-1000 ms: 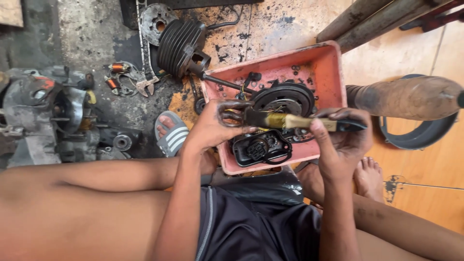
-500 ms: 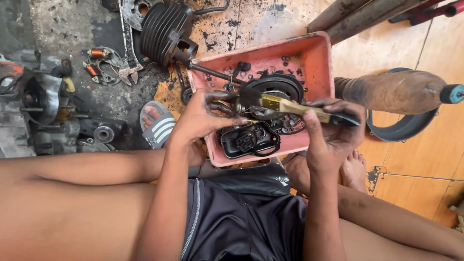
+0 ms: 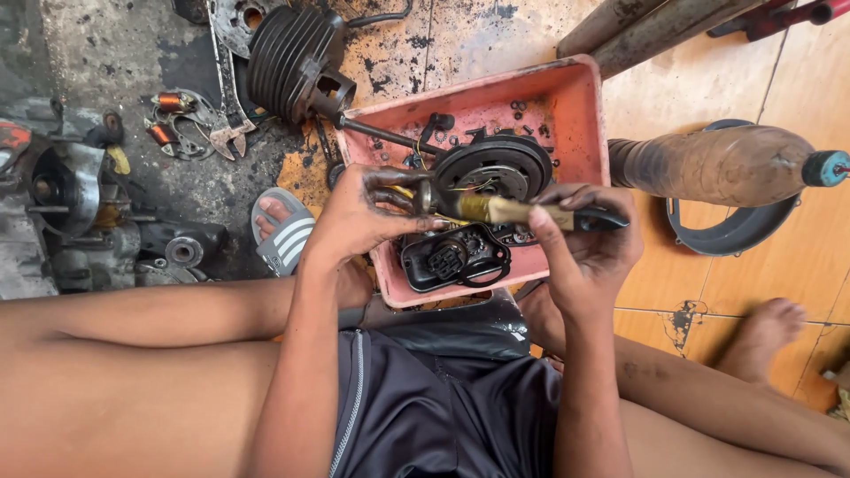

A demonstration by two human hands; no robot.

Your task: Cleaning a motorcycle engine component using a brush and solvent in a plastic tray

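Right hand (image 3: 589,243) closed around the black handle of a brass-shanked tool (image 3: 522,212), held level above the pink tray (image 3: 584,115). Left hand (image 3: 363,217), greasy, pinching a small metal ring (image 3: 425,196) at the tool's tip. Probably stiff and light, likely slippery with oil; best gripped at the handle. Just beyond the grip, a dark flywheel (image 3: 496,164); farther off, a finned cylinder (image 3: 288,57) on the floor.

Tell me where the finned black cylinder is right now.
In the head view, the finned black cylinder lies on the oily floor at upper left, just beyond the pink tray's far-left corner, beside the adjustable wrench.
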